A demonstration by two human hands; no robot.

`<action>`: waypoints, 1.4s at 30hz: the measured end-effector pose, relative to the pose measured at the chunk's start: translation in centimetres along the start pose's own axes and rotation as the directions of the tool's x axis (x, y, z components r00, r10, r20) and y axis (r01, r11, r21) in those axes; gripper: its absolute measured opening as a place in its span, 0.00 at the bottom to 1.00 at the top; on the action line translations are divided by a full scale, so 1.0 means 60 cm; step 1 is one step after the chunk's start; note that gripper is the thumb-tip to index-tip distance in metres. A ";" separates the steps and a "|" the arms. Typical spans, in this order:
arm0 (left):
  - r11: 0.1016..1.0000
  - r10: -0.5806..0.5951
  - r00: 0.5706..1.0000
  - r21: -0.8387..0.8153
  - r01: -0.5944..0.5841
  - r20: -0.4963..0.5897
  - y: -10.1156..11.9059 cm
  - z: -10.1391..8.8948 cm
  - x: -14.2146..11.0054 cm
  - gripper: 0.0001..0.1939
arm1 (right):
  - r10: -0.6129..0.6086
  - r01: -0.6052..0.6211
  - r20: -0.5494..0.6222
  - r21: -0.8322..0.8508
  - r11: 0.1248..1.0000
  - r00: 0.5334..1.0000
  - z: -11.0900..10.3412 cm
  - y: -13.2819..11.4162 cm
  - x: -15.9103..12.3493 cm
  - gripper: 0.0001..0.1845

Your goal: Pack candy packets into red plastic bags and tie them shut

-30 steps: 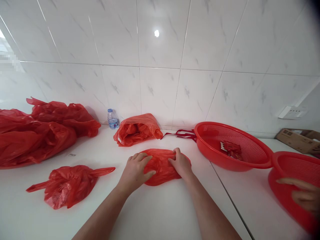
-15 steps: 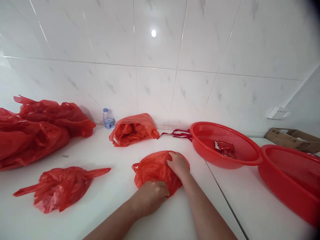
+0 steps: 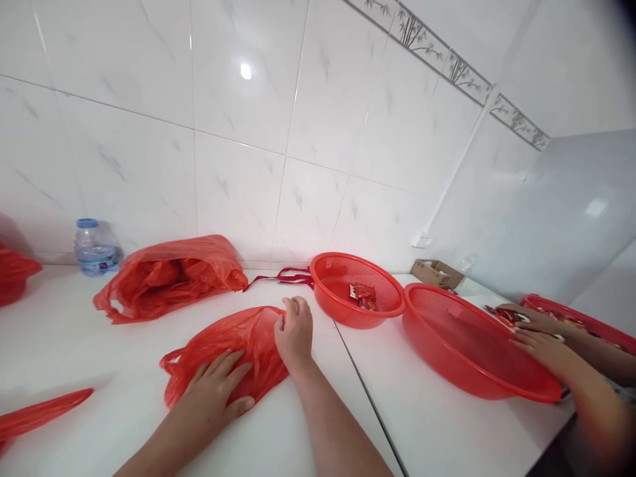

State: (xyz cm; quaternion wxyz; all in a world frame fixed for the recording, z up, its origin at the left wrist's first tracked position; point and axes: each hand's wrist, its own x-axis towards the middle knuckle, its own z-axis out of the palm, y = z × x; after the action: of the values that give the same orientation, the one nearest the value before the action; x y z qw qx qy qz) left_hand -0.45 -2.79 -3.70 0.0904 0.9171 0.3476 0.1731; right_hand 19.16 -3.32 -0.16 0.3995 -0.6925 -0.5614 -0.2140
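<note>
A red plastic bag (image 3: pixel 238 341) lies flattened on the white counter (image 3: pixel 298 437) in front of me. My left hand (image 3: pixel 216 391) rests flat on the bag's near part, fingers stretched out and apart. My right hand (image 3: pixel 294 331) sits at the bag's right edge with fingers curled and pinched on the plastic.
A second red bag (image 3: pixel 169 275) with more bags inside lies behind, near a water bottle (image 3: pixel 94 248) by the tiled wall. Two red mesh baskets (image 3: pixel 355 291) (image 3: pixel 472 344) stand to the right, the first holding small red packets. Another person's hands (image 3: pixel 539 334) reach in at the far right. A cardboard box (image 3: pixel 437 271) sits at the back.
The view has swung to the right. The bag has been spread flatter. My left hand went from gripping the bag's near side to lying open on it; another person's hands came into view.
</note>
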 end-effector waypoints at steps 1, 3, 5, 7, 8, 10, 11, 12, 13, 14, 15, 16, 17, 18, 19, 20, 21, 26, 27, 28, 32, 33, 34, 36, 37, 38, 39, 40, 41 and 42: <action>1.000 -0.022 1.000 0.008 0.022 0.015 -0.004 0.002 0.000 0.29 | -0.008 0.007 -0.044 -0.029 1.000 0.999 -0.007 0.008 0.000 0.22; 0.998 -0.058 0.998 0.007 0.058 0.023 -0.009 0.001 0.001 0.28 | -0.017 0.006 -0.104 -0.107 0.994 0.994 -0.028 0.032 0.002 0.23; 0.996 -0.086 0.996 -0.018 0.086 0.018 -0.011 -0.003 0.000 0.27 | -0.028 0.002 -0.126 -0.202 0.979 0.992 -0.053 0.063 0.003 0.25; 0.993 -0.096 0.995 -0.064 0.097 0.012 -0.011 -0.007 -0.002 0.26 | -0.034 -0.008 -0.132 -0.302 0.953 0.991 -0.078 0.101 0.001 0.25; 0.991 -0.098 0.995 -0.088 0.098 0.006 -0.011 -0.009 -0.003 0.26 | -0.029 -0.019 -0.134 -0.348 0.937 0.991 -0.089 0.120 -0.001 0.25; 0.987 -0.104 0.995 -0.128 0.102 -0.004 -0.011 -0.010 -0.004 0.25 | -0.025 -0.033 -0.132 -0.416 0.909 0.991 -0.104 0.157 -0.009 0.25; 0.984 -0.113 0.994 -0.138 0.112 -0.002 -0.011 -0.010 -0.004 0.25 | -0.033 -0.021 -0.117 -0.436 0.900 0.993 -0.109 0.172 -0.015 0.25; 0.982 -0.126 0.992 -0.141 0.126 0.009 -0.010 -0.011 -0.004 0.25 | -0.038 -0.013 -0.104 -0.451 0.892 0.994 -0.112 0.183 -0.021 0.24; 0.980 -0.137 0.990 -0.141 0.139 0.025 -0.008 -0.012 -0.004 0.25 | -0.041 -0.006 -0.093 -0.462 0.887 0.995 -0.113 0.192 -0.028 0.24; 0.979 -0.143 0.989 -0.139 0.148 0.044 -0.006 -0.014 -0.004 0.26 | -0.041 -0.003 -0.084 -0.469 0.883 0.996 -0.114 0.197 -0.035 0.23; 0.979 -0.145 0.988 -0.138 0.151 0.054 -0.004 -0.017 -0.004 0.27 | -0.037 -0.005 -0.079 -0.474 0.881 0.996 -0.114 0.199 -0.041 0.22; 0.979 -0.145 0.988 -0.139 0.151 0.055 0.000 -0.020 -0.003 0.27 | -0.031 -0.009 -0.076 -0.476 0.879 0.997 -0.115 0.198 -0.046 0.21; 0.979 -0.142 0.989 -0.140 0.147 0.043 0.004 -0.024 -0.003 0.27 | -0.026 -0.012 -0.073 -0.476 0.879 0.997 -0.116 0.196 -0.050 0.20; 0.980 -0.137 0.990 -0.140 0.138 0.018 0.008 -0.027 -0.003 0.26 | -0.020 -0.014 -0.068 -0.473 0.881 0.997 -0.118 0.193 -0.052 0.19; 0.982 -0.133 0.991 -0.136 0.130 -0.016 0.012 -0.029 -0.003 0.25 | -0.013 -0.018 -0.062 -0.470 0.883 0.998 -0.121 0.190 -0.053 0.17; 0.985 -0.126 0.991 -0.129 0.118 -0.051 0.016 -0.031 -0.004 0.24 | -0.005 -0.024 -0.059 -0.467 0.884 0.998 -0.124 0.188 -0.052 0.16; 0.988 -0.113 0.990 -0.119 0.102 -0.086 0.020 -0.032 -0.004 0.23 | 0.004 -0.030 -0.057 -0.466 0.884 0.998 -0.127 0.186 -0.051 0.14; 0.997 -0.034 0.988 -0.074 0.023 -0.151 0.030 -0.027 -0.004 0.19 | 0.014 -0.026 -0.030 -0.442 0.897 0.999 -0.141 0.187 -0.051 0.14; 0.997 -0.034 0.989 -0.078 0.023 -0.141 0.031 -0.026 -0.004 0.18 | 0.013 -0.020 -0.021 -0.435 0.900 1.000 -0.143 0.188 -0.052 0.15; 0.996 -0.039 0.991 -0.085 0.028 -0.128 0.031 -0.026 -0.004 0.18 | 0.010 -0.015 -0.013 -0.427 0.904 1.000 -0.144 0.189 -0.053 0.16; 0.993 -0.065 0.994 -0.100 0.057 -0.086 0.029 -0.024 -0.004 0.19 | -0.021 0.009 -0.027 -0.393 0.919 0.999 -0.144 0.195 -0.057 0.17; 0.993 -0.070 0.994 -0.098 0.062 -0.086 0.027 -0.023 -0.004 0.20 | -0.033 0.015 -0.040 -0.385 0.923 0.999 -0.143 0.197 -0.057 0.17; 0.993 -0.074 0.993 -0.096 0.065 -0.093 0.025 -0.022 -0.004 0.20 | -0.043 0.020 -0.053 -0.377 0.926 0.998 -0.142 0.200 -0.057 0.18; 0.994 -0.069 0.993 -0.095 0.059 -0.100 0.020 -0.018 -0.005 0.20 | -0.053 0.026 -0.064 -0.370 0.929 0.997 -0.139 0.206 -0.058 0.18; 0.994 -0.063 0.993 -0.095 0.054 -0.098 0.018 -0.016 -0.006 0.20 | -0.050 0.024 -0.061 -0.374 0.927 0.997 -0.138 0.209 -0.059 0.19; 0.994 -0.059 0.994 -0.096 0.050 -0.094 0.015 -0.013 -0.006 0.20 | -0.045 0.022 -0.052 -0.381 0.924 0.998 -0.135 0.212 -0.060 0.19; 0.994 -0.057 0.994 -0.095 0.048 -0.089 0.013 -0.011 -0.006 0.20 | -0.039 0.019 -0.044 -0.392 0.920 0.998 -0.133 0.214 -0.061 0.20; 0.994 -0.058 0.995 -0.093 0.050 -0.086 0.011 -0.009 -0.006 0.20 | -0.037 0.020 -0.036 -0.403 0.915 0.999 -0.131 0.215 -0.062 0.20; 0.994 -0.062 0.994 -0.092 0.054 -0.086 0.010 -0.008 -0.007 0.20 | -0.041 0.025 -0.029 -0.411 0.911 0.999 -0.130 0.216 -0.063 0.20; 0.994 -0.066 0.994 -0.091 0.058 -0.091 0.008 -0.006 -0.007 0.20 | -0.051 0.037 -0.024 -0.415 0.909 0.998 -0.129 0.216 -0.063 0.19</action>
State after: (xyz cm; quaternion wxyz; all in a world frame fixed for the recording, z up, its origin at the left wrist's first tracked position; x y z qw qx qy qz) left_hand -0.58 -3.41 -3.31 0.1195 0.8919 0.3718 0.2281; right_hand 31.56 -12.39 -2.48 0.2483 -0.7448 -0.5119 -0.3487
